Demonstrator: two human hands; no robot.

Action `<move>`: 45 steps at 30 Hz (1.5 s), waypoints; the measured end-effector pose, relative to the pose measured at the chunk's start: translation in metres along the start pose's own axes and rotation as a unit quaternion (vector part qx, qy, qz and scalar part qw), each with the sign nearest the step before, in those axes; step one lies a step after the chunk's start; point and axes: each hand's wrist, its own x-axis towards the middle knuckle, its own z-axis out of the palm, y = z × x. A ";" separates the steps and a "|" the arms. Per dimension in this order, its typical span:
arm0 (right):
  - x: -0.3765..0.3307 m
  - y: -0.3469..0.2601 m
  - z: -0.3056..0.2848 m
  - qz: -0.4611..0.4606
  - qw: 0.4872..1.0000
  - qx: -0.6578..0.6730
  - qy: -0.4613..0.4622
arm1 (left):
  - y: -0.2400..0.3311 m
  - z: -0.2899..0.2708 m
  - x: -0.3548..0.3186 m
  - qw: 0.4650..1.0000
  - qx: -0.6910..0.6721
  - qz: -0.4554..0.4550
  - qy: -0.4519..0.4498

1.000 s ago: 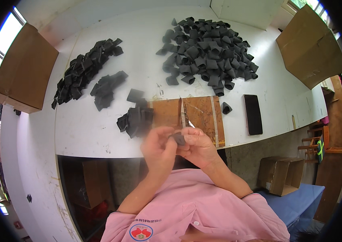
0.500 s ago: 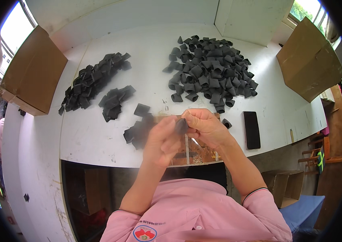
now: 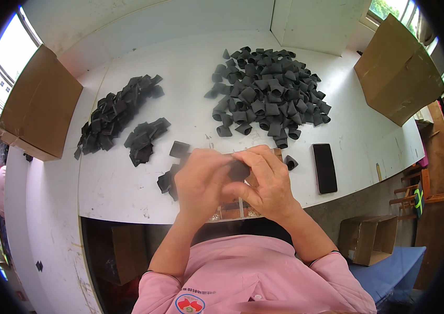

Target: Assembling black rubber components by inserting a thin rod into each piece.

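Over a small brown board at the table's front edge, my two hands meet around a dark grey fabric-like piece. My right hand grips it, thumb below and fingers bent over the top. My left hand is closed against the piece's left side and somewhat smeared by motion. Fingers hide most of its shape. Left of my left hand lie a few flat dark pieces, partly covered by it, and a single flat square piece. One small open-ended tube piece rests right of my right hand.
A large heap of dark tube-shaped pieces covers the back middle. Flat dark pieces form a long pile and a smaller one at left. A black phone lies at right. Cardboard boxes stand left and right.
My right hand has turned, its fingers now bent over the piece instead of pinching it upright. My left hand has shifted slightly left. The whole view has moved a little.
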 end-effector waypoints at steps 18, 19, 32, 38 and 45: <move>-0.001 0.002 0.003 0.101 0.989 0.110 -0.009 | 0.001 0.009 -0.007 0.937 -0.302 -0.167 0.052; 0.000 0.002 0.003 0.088 0.992 0.094 -0.017 | 0.001 0.009 -0.009 0.937 -0.302 -0.167 0.051; 0.010 -0.007 0.007 0.049 0.999 0.007 -0.018 | -0.003 0.001 -0.006 0.936 -0.310 -0.146 0.078; 0.009 -0.003 0.007 -0.024 0.997 -0.074 -0.015 | -0.011 0.005 -0.014 0.721 -0.641 -0.237 0.113; -0.003 0.011 0.009 -0.099 0.986 -0.132 0.005 | -0.011 0.003 -0.020 0.859 -0.468 -0.190 0.081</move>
